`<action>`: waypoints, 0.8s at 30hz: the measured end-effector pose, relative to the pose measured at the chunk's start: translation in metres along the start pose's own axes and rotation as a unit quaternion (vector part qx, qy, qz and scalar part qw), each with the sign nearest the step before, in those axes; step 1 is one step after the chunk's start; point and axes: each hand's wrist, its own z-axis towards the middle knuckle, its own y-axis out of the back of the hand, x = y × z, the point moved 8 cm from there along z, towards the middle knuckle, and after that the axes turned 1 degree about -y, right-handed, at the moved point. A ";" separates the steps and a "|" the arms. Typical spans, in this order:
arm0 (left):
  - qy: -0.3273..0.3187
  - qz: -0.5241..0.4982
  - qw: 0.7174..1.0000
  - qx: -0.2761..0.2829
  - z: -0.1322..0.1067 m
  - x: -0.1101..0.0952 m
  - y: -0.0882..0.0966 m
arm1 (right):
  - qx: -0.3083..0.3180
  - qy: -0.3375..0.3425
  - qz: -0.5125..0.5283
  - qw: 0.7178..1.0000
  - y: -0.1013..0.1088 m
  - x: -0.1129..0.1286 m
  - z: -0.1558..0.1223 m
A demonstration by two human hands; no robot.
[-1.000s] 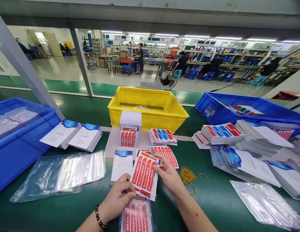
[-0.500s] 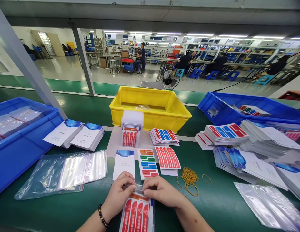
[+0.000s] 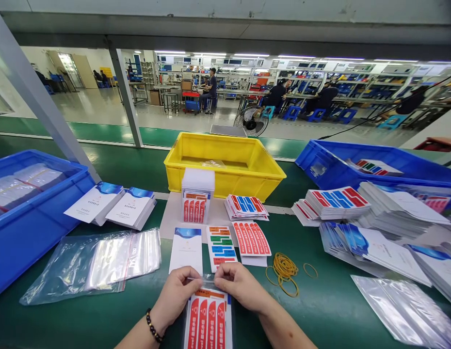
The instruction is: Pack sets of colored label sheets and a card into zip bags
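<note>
A clear plastic bag [image 3: 209, 317] with red-striped sticker sheets inside lies on the green table in front of me. My left hand [image 3: 178, 293] pinches the bag's top edge on the left. My right hand [image 3: 237, 287] pinches the same edge on the right, fingertips close to the left hand's. Just beyond the hands lie a white and blue booklet [image 3: 186, 249], a multicoloured sticker sheet [image 3: 221, 246] and a red sticker sheet [image 3: 251, 239].
A yellow bin [image 3: 225, 165] stands behind, blue bins at far left [image 3: 25, 228] and right [image 3: 374, 167]. Empty clear bags [image 3: 98, 261] lie left. Yellow rubber bands [image 3: 283, 271] and stacks of booklets and stickers [image 3: 374, 223] lie right. People work at benches far behind.
The red sticker sheet that my right hand held up has gone into the bag. Both hands have come together on the bag's top edge.
</note>
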 end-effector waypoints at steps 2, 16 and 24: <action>-0.002 0.011 1.000 -0.003 0.000 -0.001 0.001 | -0.012 0.008 -0.019 1.000 0.000 0.000 0.000; -0.022 0.129 0.991 0.031 -0.002 -0.002 -0.010 | -0.003 0.032 -0.147 0.989 -0.023 0.003 -0.003; -0.174 0.417 0.881 -0.137 -0.030 -0.054 0.047 | -0.079 0.142 -0.202 0.966 -0.007 0.026 -0.008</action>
